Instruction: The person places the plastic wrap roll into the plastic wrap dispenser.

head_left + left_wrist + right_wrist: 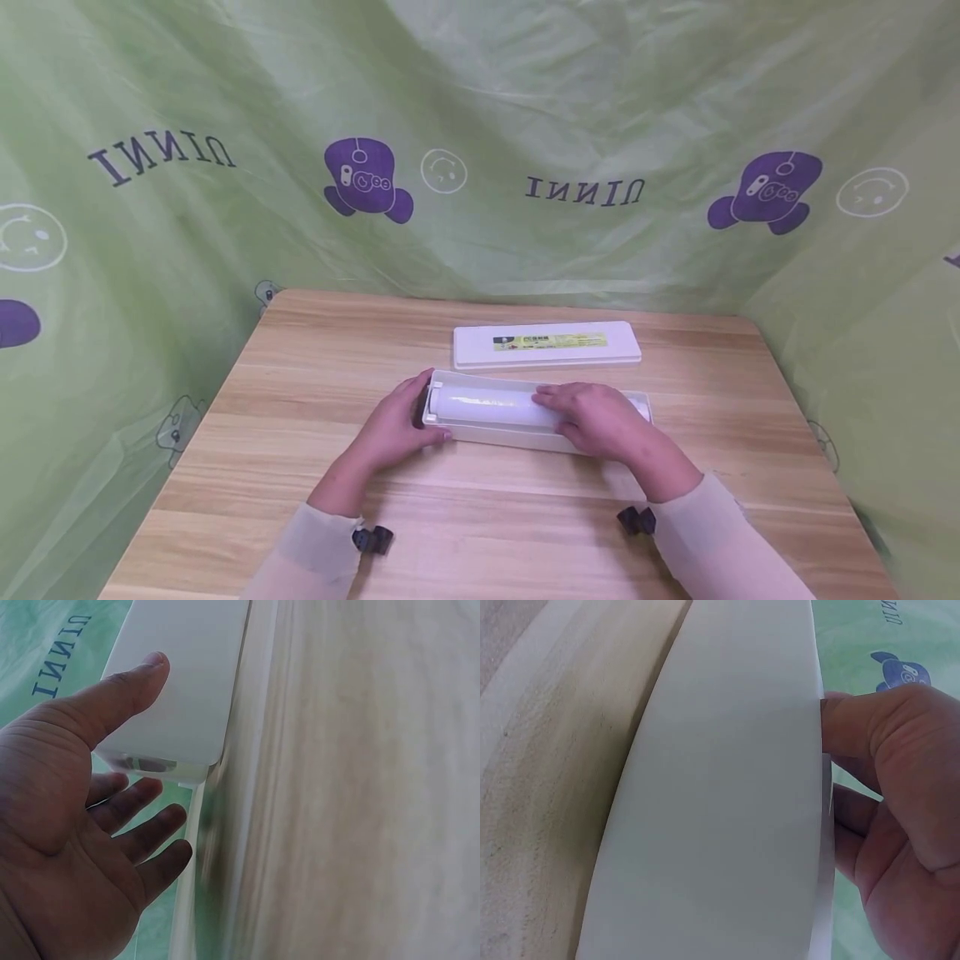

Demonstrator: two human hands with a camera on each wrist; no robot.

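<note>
A long white cling film box point(510, 435) lies open on the table, with a white roll of cling film point(480, 406) inside it. My left hand point(393, 425) holds the box by its left end, the thumb along the front wall and the fingers around the end and back corner. In the left wrist view, the thumb lies over the white box wall point(187, 682) and the other fingers spread past the end. My right hand point(600, 419) reaches over the front rim, its fingers on top of the roll and its thumb just inside the rim. The right fingertips are partly hidden behind the box wall point(712, 787).
Behind the box, the white lid point(547, 357) with a yellow-green label point(551, 341) lies flat on the wooden table point(480, 517). A green printed curtain point(495, 250) hangs close around the table's back and sides.
</note>
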